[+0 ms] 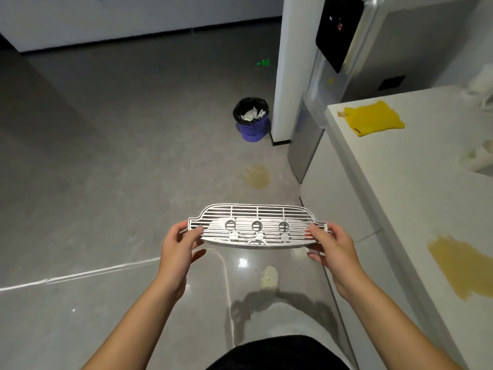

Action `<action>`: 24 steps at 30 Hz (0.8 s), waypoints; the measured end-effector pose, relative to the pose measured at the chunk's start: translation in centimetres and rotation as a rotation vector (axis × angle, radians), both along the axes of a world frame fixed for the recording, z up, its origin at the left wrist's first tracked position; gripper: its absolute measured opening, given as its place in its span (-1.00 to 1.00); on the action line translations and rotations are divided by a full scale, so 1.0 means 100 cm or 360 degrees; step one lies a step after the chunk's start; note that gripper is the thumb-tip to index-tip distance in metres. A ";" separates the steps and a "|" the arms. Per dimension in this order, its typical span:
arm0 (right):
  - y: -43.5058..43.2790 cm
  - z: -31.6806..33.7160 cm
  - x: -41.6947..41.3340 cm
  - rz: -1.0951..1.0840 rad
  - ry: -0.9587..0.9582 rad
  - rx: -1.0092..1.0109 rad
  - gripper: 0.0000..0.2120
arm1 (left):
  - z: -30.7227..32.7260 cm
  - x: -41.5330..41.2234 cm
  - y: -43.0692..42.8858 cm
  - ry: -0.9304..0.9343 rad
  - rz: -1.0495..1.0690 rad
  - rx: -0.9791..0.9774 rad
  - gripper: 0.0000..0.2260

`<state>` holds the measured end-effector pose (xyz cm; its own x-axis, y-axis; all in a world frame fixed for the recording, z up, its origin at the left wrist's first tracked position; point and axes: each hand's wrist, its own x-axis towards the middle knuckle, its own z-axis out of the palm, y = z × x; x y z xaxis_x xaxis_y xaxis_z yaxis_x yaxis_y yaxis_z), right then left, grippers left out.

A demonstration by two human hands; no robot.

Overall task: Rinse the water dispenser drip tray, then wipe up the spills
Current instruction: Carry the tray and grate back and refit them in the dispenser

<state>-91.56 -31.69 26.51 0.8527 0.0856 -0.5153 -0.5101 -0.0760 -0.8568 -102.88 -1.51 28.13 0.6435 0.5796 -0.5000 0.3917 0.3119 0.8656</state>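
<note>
Your left hand [179, 244] and right hand [330, 245] each grip one end of the slotted silver metal drip tray [256, 227], held level above the grey floor [106, 156]. Yellowish spills mark the white surface [400, 169] and floor.

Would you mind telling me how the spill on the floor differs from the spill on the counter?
The floor spill looks smaller and paler, a roundish puddle near the water dispenser; the counter spill is larger, a deeper yellow, streaked with ragged edges near the counter's front. Both are yellowish and unwiped.
</note>
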 end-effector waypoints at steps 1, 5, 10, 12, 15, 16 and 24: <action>0.013 -0.001 0.021 0.0014 0.0011 0.0012 -0.78 | 0.000 0.018 0.012 0.0008 0.0011 0.0012 -0.81; 0.059 0.006 0.100 0.0082 0.0025 0.0032 -0.77 | 0.006 0.095 0.058 0.0010 0.0045 0.0025 -0.82; 0.109 0.020 0.190 0.0061 0.0013 0.0016 -0.78 | 0.013 0.194 0.112 0.0013 -0.0003 -0.0015 -0.83; 0.129 0.018 0.224 0.0017 0.0012 0.0022 -0.79 | 0.008 0.239 0.136 0.0008 -0.0050 -0.0016 -0.81; 0.161 0.013 0.273 -0.0085 0.0022 0.0007 -0.83 | -0.002 0.311 0.173 -0.0013 -0.0172 -0.0023 -0.81; 0.173 0.013 0.290 -0.0150 0.0033 0.0000 -0.84 | -0.004 0.336 0.185 -0.0019 -0.0212 -0.0032 -0.82; 0.238 0.019 0.397 -0.0693 0.0078 -0.0006 -0.87 | -0.007 0.535 0.255 -0.0031 -0.0683 -0.0057 -0.72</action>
<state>-51.89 -7.86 28.38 0.7834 -0.2783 -0.5558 -0.5354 0.1520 -0.8308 -49.38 24.01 27.44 0.8320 0.2398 -0.5004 0.4762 0.1543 0.8657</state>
